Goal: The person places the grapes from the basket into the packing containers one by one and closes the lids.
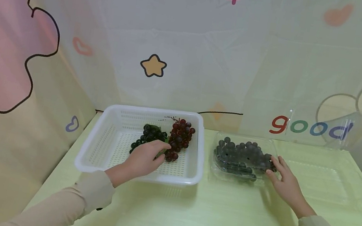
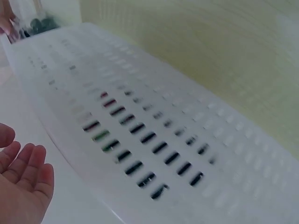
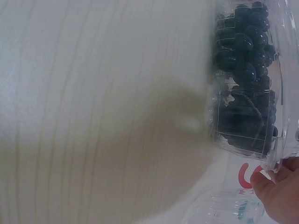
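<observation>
In the head view my left hand (image 1: 145, 158) hovers over a white plastic basket (image 1: 88, 149), thumb and fingers loosely bent beside two bunches of grapes. Dark green grapes (image 1: 151, 132) lie partly hidden behind this hand; red grapes (image 1: 182, 134) sit to its right. The left wrist view shows the palm and bent fingers (image 2: 29, 170) above the basket's rim, holding nothing visible. My right hand (image 1: 288, 186) pinches the right end of a clear plastic clamshell box (image 1: 217, 163). Dark grapes (image 3: 244, 44) fill this box in the right wrist view, where my thumb (image 3: 262, 186) is at its edge.
Right of the box, another clear plastic piece (image 1: 320, 180) lies on the pale green table (image 1: 216, 223). A printed cloth backdrop (image 1: 192, 43) rises directly behind the basket and box. Black straps show at both sleeves.
</observation>
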`<state>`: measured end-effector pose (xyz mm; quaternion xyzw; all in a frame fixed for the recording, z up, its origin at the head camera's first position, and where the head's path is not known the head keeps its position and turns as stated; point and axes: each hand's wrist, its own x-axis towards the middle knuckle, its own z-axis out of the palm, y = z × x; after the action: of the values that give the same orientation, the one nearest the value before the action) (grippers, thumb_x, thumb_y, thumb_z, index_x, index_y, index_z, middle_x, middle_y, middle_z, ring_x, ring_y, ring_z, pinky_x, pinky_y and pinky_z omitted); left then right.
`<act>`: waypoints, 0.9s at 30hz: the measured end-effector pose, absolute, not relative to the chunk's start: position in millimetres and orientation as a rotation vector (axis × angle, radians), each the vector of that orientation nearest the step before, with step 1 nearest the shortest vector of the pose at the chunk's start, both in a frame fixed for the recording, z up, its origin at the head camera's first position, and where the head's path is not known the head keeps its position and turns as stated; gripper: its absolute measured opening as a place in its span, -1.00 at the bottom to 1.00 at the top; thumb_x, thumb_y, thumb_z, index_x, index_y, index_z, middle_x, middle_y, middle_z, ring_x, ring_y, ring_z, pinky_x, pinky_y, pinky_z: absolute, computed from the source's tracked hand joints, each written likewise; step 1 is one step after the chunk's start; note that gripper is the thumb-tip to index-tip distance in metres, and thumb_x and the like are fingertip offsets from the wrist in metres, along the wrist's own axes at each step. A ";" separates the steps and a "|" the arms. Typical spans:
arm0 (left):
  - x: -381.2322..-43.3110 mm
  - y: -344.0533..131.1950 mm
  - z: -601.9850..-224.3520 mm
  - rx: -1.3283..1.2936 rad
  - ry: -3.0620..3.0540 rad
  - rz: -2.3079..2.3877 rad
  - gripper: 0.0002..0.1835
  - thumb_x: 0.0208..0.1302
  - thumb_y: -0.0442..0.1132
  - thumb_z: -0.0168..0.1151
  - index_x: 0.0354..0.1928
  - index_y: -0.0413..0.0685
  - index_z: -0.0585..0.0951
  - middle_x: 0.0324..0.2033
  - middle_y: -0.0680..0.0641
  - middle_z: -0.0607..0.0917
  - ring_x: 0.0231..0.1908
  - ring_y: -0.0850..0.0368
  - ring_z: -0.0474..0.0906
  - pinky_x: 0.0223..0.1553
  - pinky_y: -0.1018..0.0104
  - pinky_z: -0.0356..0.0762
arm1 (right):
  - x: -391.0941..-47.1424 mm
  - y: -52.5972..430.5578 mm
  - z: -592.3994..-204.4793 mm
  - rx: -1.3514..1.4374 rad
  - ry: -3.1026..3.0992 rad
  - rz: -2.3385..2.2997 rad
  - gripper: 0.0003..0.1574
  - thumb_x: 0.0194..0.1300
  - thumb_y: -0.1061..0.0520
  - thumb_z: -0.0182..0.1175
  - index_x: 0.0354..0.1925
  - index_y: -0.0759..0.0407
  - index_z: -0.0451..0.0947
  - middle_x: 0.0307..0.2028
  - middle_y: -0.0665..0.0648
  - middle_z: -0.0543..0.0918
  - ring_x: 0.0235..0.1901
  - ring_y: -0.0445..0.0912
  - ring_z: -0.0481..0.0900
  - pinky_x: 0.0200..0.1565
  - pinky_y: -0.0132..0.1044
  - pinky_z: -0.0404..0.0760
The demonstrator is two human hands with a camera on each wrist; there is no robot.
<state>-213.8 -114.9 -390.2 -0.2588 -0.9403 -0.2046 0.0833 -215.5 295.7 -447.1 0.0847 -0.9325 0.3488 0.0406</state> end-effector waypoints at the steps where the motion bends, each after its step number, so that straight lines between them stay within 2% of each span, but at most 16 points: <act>1: -215.3 -118.1 -389.6 -0.744 -2.825 -0.622 -0.69 0.21 -0.28 0.00 0.01 -0.04 0.50 -0.02 -0.04 0.55 -0.63 0.25 0.42 -0.63 0.43 0.28 | -215.6 295.8 -447.0 0.258 -2.857 1.070 -0.27 0.33 0.00 -0.10 0.31 0.32 -0.04 0.30 0.46 -0.15 0.19 0.45 -0.06 0.02 0.32 0.10; 2: -217.0 -121.5 -389.4 -0.718 -2.844 -0.631 -0.68 0.22 -0.28 -0.01 0.02 -0.04 0.49 -0.01 -0.04 0.54 -0.66 0.22 0.40 -0.63 0.42 0.27 | -215.7 295.9 -447.0 0.258 -2.857 1.069 -0.27 0.33 0.00 -0.10 0.31 0.32 -0.04 0.30 0.46 -0.15 0.19 0.46 -0.06 0.02 0.32 0.10; 7: -223.5 -137.0 -387.0 -0.626 -2.913 -0.654 -0.63 0.23 -0.26 -0.03 0.09 -0.08 0.44 0.04 -0.08 0.51 -0.55 0.18 0.47 -0.52 0.38 0.33 | -215.4 296.0 -445.8 0.257 -2.870 1.067 -0.27 0.33 0.00 -0.10 0.31 0.34 -0.04 0.30 0.47 -0.15 0.18 0.46 -0.05 0.03 0.32 0.10; 15: -230.3 -160.5 -383.0 -0.535 -2.981 -0.640 -0.58 0.25 -0.23 -0.06 0.16 -0.14 0.36 0.11 -0.14 0.44 -0.24 -0.02 0.55 -0.30 0.17 0.46 | -214.4 295.0 -443.1 0.267 -2.892 1.067 -0.26 0.34 -0.02 -0.12 0.31 0.34 -0.08 0.30 0.48 -0.17 0.17 0.47 -0.02 0.01 0.31 0.16; 16: -231.0 -163.3 -383.3 -0.524 -2.984 -0.627 -0.57 0.25 -0.23 -0.06 0.16 -0.14 0.36 0.12 -0.15 0.43 -0.16 -0.01 0.53 -0.24 0.16 0.46 | -214.3 295.0 -442.9 0.267 -2.892 1.068 -0.25 0.34 -0.02 -0.12 0.31 0.34 -0.08 0.30 0.48 -0.17 0.17 0.47 -0.03 0.01 0.31 0.15; 23: -235.4 -181.6 -386.9 -0.474 -2.983 -0.581 -0.59 0.24 -0.22 -0.06 0.13 -0.16 0.39 0.12 -0.18 0.42 0.06 -0.10 0.40 -0.08 0.03 0.41 | -213.7 294.8 -441.6 0.270 -2.894 1.060 -0.26 0.34 -0.01 -0.11 0.30 0.36 -0.06 0.29 0.49 -0.16 0.17 0.47 -0.03 0.02 0.31 0.15; 27: -236.3 -192.4 -388.7 -0.438 -2.975 -0.578 -0.60 0.22 -0.24 -0.06 0.10 -0.18 0.42 0.10 -0.20 0.44 0.09 -0.14 0.36 -0.03 0.00 0.37 | -213.8 294.1 -440.8 0.269 -2.900 1.049 -0.26 0.34 -0.02 -0.11 0.30 0.37 -0.06 0.29 0.50 -0.15 0.17 0.47 -0.01 0.02 0.30 0.16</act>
<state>-236.3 -192.4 -388.7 -0.1429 -0.9708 -0.1886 0.0397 -213.8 294.1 -440.8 0.0869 -0.9366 0.3387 0.0232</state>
